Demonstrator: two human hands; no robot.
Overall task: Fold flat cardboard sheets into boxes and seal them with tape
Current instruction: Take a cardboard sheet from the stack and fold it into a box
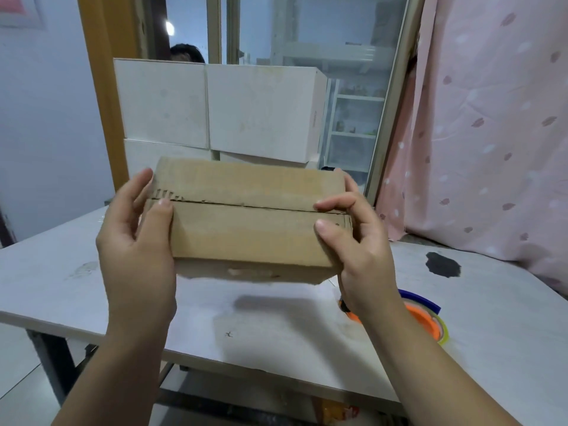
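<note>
White table (61,290) below; left hand (138,241), right hand (359,241) grip cardboard box (246,229) ends, thumbs on flaps, apparently lifted

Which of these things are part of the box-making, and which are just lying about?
For the job: cardboard box, gripped by left hand and right hand; tape on the table.
Just lying about: white boxes behind; pink curtain.

A room in a home: pink leaf-patterned fabric curtain (479,133), sliding glass door (310,29) onto white plastic shelves (353,98), scuffed white counter (55,272).
</note>
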